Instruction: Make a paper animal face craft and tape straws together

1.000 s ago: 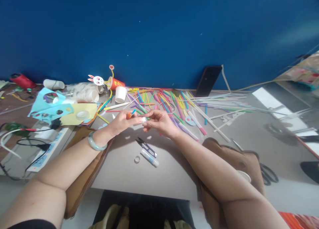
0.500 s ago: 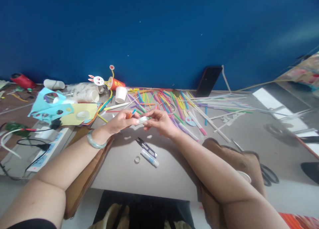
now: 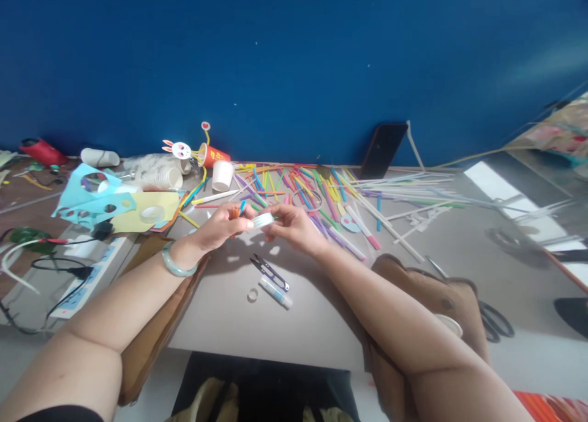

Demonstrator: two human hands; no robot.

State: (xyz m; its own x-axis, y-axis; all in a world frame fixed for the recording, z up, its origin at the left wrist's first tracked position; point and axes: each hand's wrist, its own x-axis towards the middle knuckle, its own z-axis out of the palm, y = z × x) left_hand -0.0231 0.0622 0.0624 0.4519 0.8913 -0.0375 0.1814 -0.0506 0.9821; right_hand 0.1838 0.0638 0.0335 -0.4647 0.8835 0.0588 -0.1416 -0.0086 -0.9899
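Note:
Between my two hands, above the table, is a small white roll (image 3: 263,220) that looks like tape. My left hand (image 3: 225,226) pinches the roll's left side and also has small orange and blue pieces (image 3: 242,207) between its fingers. On the roll's right side, the fingers of my right hand (image 3: 294,227) are closed. Below the hands lie black thread snips (image 3: 272,274), a glue stick (image 3: 275,292) and a small clear ring (image 3: 252,294).
Colourful sticks (image 3: 321,189) spread behind the hands. A white paper cup (image 3: 223,175), an orange cup (image 3: 215,156) with a rabbit face and cut blue paper (image 3: 87,189) are at left. A phone (image 3: 384,149) leans on the wall; scissors (image 3: 496,321) lie right.
The white roll has turned in my fingers and shows more of its side. The blue piece in my left hand has shifted slightly left and tilted more upright.

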